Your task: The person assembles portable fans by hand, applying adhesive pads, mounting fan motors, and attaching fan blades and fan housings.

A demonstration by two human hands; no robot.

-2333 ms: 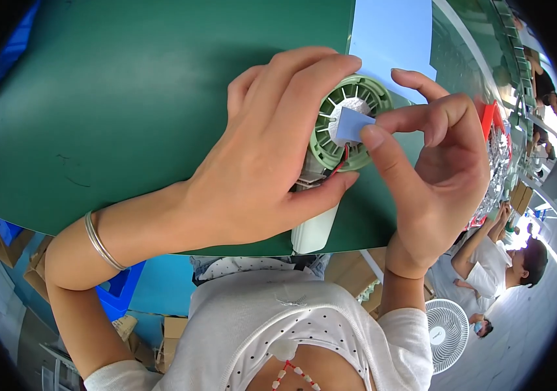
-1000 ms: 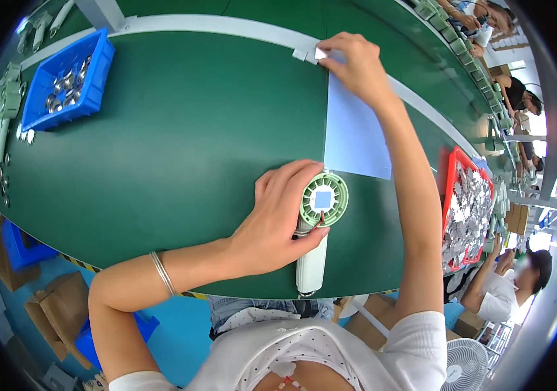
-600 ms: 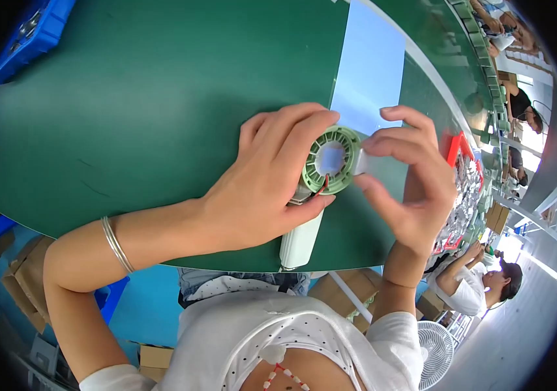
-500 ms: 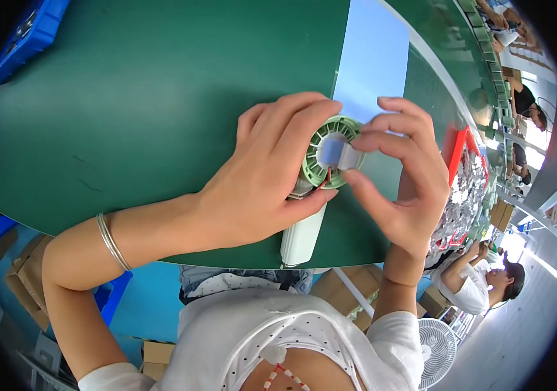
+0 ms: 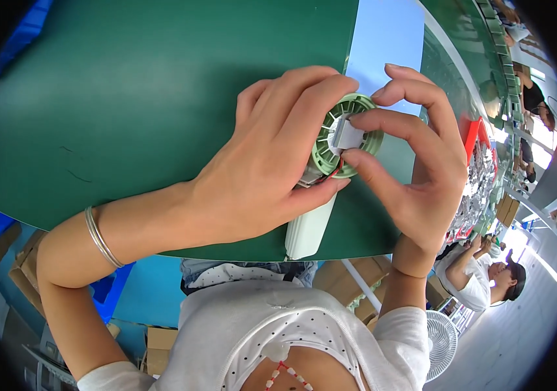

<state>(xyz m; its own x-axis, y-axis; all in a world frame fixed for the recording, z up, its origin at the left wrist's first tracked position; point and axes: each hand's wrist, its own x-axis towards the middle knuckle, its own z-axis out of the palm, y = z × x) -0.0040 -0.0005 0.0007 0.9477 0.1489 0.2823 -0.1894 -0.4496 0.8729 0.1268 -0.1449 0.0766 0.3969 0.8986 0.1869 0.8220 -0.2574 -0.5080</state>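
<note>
My left hand point(image 5: 259, 176) wraps around the round green head of a small hand-held fan point(image 5: 340, 146), whose pale handle point(image 5: 308, 228) points toward me over the table edge. My right hand point(image 5: 415, 163) pinches a small white square piece point(image 5: 347, 135) between thumb and forefinger, at the centre of the green ring. The fan lies on a dark green table point(image 5: 128, 98). A silver bracelet point(image 5: 99, 238) circles my left wrist.
A pale blue sheet point(image 5: 386, 39) lies on the table just beyond the fan. A red tray point(image 5: 477, 169) of metal parts stands to the right. Other people sit at the far right point(image 5: 487, 280). Cardboard boxes point(image 5: 344, 280) and a white floor fan point(image 5: 441, 342) are below the table.
My right hand came back from the far edge of the table to the fan head and now holds the white piece at its centre. My left hand stayed on the fan.
</note>
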